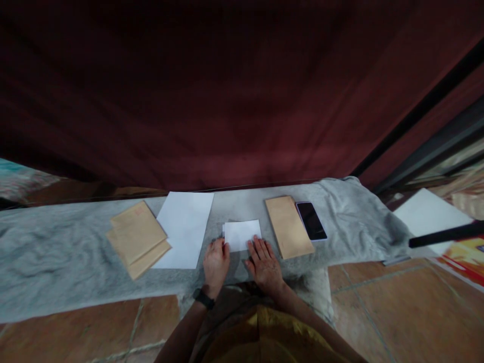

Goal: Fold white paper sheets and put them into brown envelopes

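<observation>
A folded sheet of white paper (242, 233) lies on the grey cloth in front of me, its layers slightly offset at the left edge. My left hand (217, 263), with a dark watch on the wrist, is closed at the paper's lower left corner, thumb along the edge and fingers curled. Flat at the lower right corner rests my right hand (266, 266), fingers stretched out and a little apart, fingertips touching the paper. Left of the hands is a stack of larger white sheets (186, 227). To the right lies a brown envelope (289, 227).
Several brown envelopes (141, 234) overlap the white sheets' left side. A phone (311, 221) sits against the right envelope. Grey cloth (60, 252) covers the long narrow surface, with a dark red curtain (242, 126) behind. Tiled floor (397, 302) shows in front.
</observation>
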Demonstrator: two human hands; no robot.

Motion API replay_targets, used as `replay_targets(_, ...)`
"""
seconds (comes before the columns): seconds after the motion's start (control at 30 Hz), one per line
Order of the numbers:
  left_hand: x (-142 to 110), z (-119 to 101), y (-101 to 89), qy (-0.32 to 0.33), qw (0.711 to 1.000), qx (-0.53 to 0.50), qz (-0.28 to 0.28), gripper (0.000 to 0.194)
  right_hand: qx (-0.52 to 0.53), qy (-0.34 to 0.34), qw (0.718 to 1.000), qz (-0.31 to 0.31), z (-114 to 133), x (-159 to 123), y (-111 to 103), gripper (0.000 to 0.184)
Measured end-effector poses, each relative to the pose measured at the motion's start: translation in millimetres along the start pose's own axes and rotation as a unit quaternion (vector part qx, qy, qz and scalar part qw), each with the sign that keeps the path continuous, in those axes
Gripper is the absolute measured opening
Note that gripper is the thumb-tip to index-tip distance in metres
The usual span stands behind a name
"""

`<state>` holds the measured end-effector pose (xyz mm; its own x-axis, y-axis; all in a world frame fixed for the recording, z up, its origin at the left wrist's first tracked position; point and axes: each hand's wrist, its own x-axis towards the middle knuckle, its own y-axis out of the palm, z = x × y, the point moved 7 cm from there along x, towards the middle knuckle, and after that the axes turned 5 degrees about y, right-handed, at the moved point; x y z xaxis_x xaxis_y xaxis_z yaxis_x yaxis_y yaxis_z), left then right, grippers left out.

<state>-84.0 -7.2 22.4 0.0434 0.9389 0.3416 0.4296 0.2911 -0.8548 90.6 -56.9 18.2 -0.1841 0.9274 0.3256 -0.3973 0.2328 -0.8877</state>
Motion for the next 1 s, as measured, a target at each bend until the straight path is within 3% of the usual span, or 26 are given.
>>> replay_targets(0.2, 0.4, 0.6, -1.7, -0.015, 1.000, -0.019, -0.012, 0.020, -0.003, 0.016, 1.000, -0.003, 1.6, -0.1, -1.8, 0.058)
replay_targets(0.33, -1.6, 10.5, 0.0, -0.046, 0.991, -0.121, -0.014, 0.019, 0.014, 0.023, 1.000, -0.011, -0.8, -0.8, -1.7, 0.057)
replay_targets(0.43, -5.2, 20.3, 1.9, -0.069, 0.973, -0.220, -0.020, 0.023, 0.070, 0.068, 0.995, -0.027, -12.5, 1.5, -0.8, 0.059)
replay_targets(0.6, -5.1, 23.8, -13.5, -0.100, 0.947, -0.295, -0.079, 0.030, 0.260, 0.186, 0.945, -0.071, -43.4, 12.1, -7.4, 0.057)
replay_targets(0.87, 30.3, 5.1, -54.0, -0.126, 0.918, -0.353, -0.127, 0.029, 0.408, 0.204, 0.890, -0.022, -42.4, 43.4, -37.1, 0.032)
replay_targets(1.0, 51.2, 3.2, -49.5, -0.124, 0.911, -0.376, -0.120, 0.026, 0.449, 0.247, 0.858, -0.026, -42.5, 51.9, -38.2, 0.030)
